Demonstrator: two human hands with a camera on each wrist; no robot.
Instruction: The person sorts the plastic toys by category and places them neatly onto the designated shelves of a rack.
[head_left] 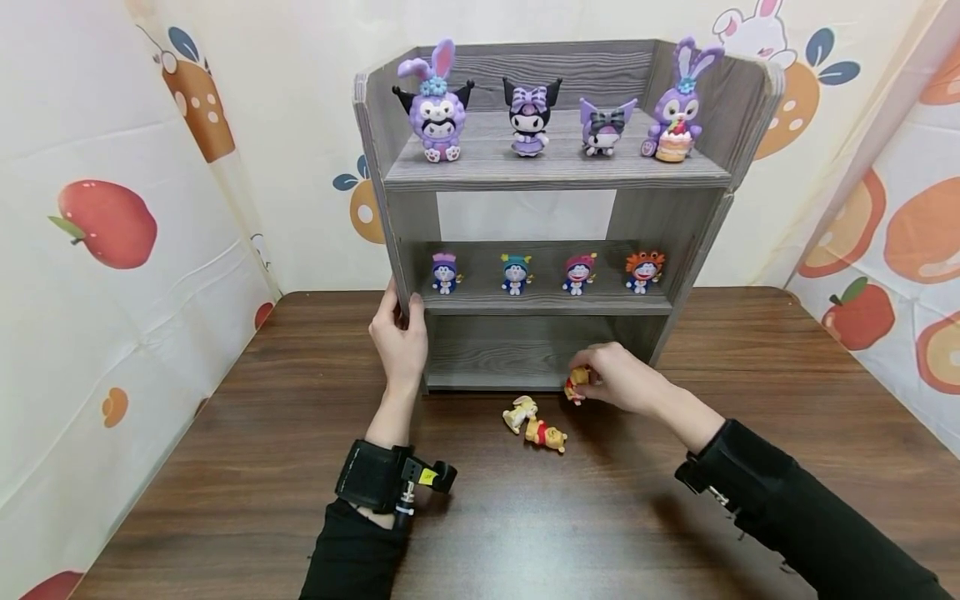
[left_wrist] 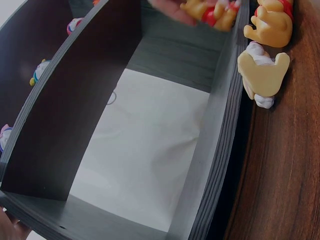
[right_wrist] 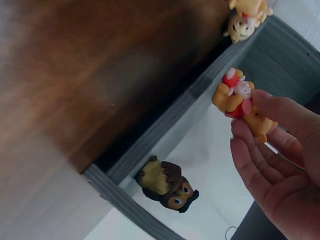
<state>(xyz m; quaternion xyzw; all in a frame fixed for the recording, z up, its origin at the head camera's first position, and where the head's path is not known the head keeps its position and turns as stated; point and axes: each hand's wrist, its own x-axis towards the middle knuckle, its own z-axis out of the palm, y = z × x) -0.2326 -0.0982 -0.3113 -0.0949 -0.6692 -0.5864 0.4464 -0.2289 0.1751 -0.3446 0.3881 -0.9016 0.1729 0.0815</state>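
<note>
My right hand [head_left: 618, 377] pinches a small yellow bear figurine [right_wrist: 234, 97] in a red shirt, with a pink piglet on its front, between thumb and fingers. It is at the front of the bottom shelf's right half. My left hand [head_left: 401, 342] grips the left side panel of the grey wooden display shelf [head_left: 495, 354]. On the table before the shelf lie a cream rabbit-like figurine [head_left: 519, 412] and another yellow bear figurine [head_left: 545, 435] in red, both on their sides. An owl figurine [right_wrist: 167, 184] stands on the bottom shelf, hidden behind my right hand in the head view.
Several purple and black figurines [head_left: 528, 121] stand on the top shelf. Several small blue figurines in coloured hats [head_left: 515, 275] line the middle shelf. The brown wooden table [head_left: 525, 533] runs up to a printed cloth backdrop [head_left: 300, 208].
</note>
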